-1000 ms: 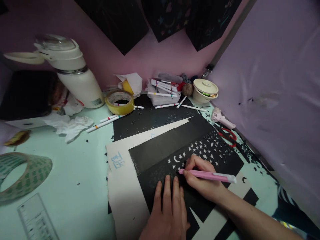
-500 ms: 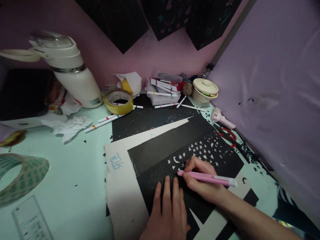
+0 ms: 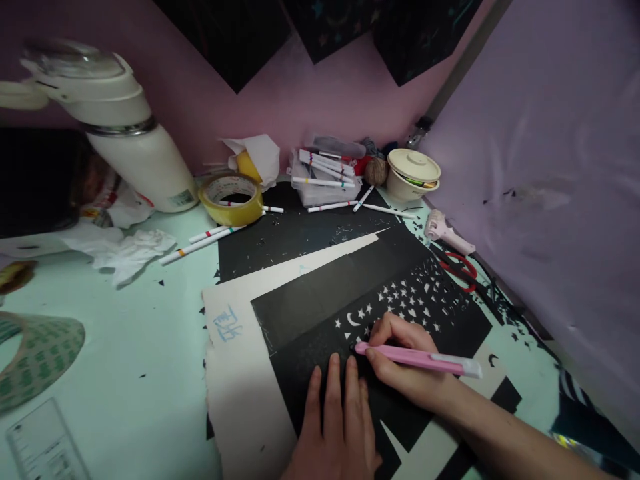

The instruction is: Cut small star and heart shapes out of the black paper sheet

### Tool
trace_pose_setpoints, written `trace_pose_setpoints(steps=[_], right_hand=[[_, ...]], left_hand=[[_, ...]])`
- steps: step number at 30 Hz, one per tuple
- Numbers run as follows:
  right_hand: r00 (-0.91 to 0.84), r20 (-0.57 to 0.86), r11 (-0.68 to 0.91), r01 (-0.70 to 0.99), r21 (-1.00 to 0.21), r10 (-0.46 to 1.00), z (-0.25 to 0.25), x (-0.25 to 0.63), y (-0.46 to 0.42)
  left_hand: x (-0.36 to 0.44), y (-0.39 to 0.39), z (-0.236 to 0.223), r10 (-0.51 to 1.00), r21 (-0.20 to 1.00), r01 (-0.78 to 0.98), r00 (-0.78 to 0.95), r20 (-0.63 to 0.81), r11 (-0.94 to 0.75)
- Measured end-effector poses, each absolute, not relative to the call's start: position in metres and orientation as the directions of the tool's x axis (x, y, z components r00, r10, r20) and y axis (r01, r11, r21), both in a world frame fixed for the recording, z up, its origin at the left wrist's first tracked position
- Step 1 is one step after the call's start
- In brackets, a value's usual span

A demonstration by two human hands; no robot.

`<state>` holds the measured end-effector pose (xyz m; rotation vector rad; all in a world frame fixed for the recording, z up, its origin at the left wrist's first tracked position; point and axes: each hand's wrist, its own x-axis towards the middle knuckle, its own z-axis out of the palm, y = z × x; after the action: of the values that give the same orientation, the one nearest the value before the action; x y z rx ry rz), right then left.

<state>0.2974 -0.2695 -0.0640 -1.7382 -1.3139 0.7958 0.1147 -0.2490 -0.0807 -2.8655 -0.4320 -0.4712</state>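
My right hand (image 3: 407, 360) is closed round a pink craft knife (image 3: 420, 359), its tip end down on a sheet of black paper (image 3: 295, 373). Small stars, hearts and a crescent are cut through that sheet, and pale backing shows in the holes. Flat on the paper just left of the tip lies my left hand (image 3: 337, 420), fingers stretched out and holding nothing. Beneath the black paper is a white board (image 3: 235, 387) with blue handwriting. My fingers and the knife's front end hide the exact spot where the blade meets the paper.
Yellow tape (image 3: 231, 200), a white bottle (image 3: 140, 147), a box of white markers (image 3: 325, 180) and a lidded bowl (image 3: 413, 175) stand along the back. Red-handled scissors (image 3: 463, 272) and a pink roller-like tool (image 3: 449, 233) lie right. A ruler (image 3: 47, 443) and a tape roll (image 3: 45, 357) lie left.
The view has shifted slightly, so the bottle and tape sit further left. Both hands stay almost in place; the knife's rear end is tilted slightly lower and further right.
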Motion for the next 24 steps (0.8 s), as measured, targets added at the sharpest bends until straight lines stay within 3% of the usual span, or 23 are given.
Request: trace_pose_setpoints(steps=[24], right_hand=[[0.247,-0.013,-0.132,0.47,-0.873,0.969,-0.0652,0.2976,-0.271]], left_hand=[[0.1149,-0.2483,-0.081,0.252,-0.147,0.317,0.905,0.342,-0.937]])
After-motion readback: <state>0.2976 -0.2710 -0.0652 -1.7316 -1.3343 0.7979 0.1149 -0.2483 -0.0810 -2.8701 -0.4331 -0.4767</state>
